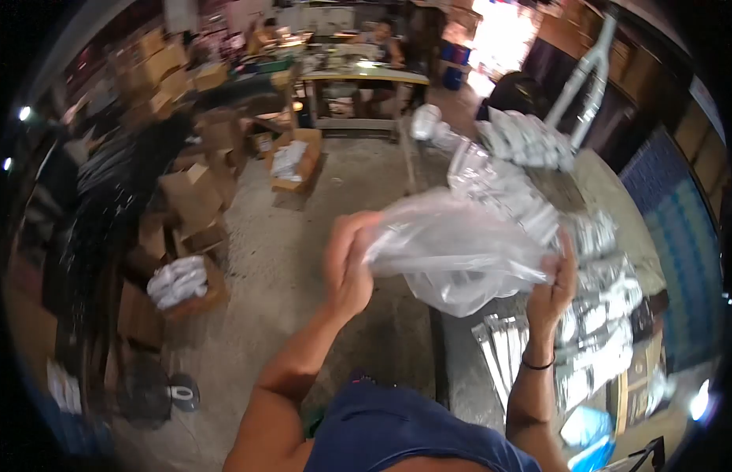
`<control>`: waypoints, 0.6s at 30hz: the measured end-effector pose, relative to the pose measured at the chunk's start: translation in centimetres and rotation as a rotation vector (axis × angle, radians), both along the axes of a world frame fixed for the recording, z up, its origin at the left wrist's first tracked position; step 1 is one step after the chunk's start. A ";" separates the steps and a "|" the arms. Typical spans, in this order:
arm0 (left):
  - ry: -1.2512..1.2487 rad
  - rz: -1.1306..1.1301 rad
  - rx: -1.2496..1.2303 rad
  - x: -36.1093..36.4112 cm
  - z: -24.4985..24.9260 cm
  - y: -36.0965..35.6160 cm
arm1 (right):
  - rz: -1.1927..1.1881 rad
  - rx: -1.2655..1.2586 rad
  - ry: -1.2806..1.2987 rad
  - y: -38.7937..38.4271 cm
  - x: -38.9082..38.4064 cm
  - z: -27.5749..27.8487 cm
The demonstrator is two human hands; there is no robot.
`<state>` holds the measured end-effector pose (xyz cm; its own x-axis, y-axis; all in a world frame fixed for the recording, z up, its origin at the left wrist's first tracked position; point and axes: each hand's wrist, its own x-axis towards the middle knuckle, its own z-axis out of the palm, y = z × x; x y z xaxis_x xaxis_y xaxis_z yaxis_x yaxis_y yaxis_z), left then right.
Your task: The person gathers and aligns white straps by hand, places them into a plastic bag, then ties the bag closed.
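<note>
A large clear plastic bag (460, 244) is stretched between my two hands in front of my body. My left hand (352, 259) is closed on the bag's left edge, fingers curled over the plastic. On the opposite side, my right hand (556, 283) pinches the other edge of it, with a dark band on the wrist. The bag sags in the middle and is slightly blurred. Below and beside my right hand, several packs in clear wrapping (594, 322) lie in rows on the work table (468, 377).
Heaped white bundles (527, 140) lie farther along the table at right. Open cardboard boxes (197, 193) line the left, one box (307, 177) holding white items on the floor (303, 259). People sit around a far table (366, 76). A metal post (592, 79) rises at upper right.
</note>
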<state>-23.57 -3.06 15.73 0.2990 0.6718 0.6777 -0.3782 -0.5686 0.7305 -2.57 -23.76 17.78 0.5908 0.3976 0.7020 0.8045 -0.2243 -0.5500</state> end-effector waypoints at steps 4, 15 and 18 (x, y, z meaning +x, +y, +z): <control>0.186 -0.102 0.030 0.1 -7.8 -0.5 | 0.300 -0.482 0.039 -1.8 -1.8 -4.5; 0.467 -1.361 -0.337 5.3 -8.1 -10.5 | 0.292 -0.358 0.424 -8.1 -8.7 -5.5; 0.660 -1.473 -0.201 6.0 -7.0 -14.4 | -0.015 -0.732 0.366 -16.1 -8.3 -6.3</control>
<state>-17.55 -17.49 8.77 0.9147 -0.3859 0.1195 -0.0866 0.1016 0.9910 -10.86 -39.89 11.52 0.7411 0.6708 0.0294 0.5966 -0.6377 -0.4872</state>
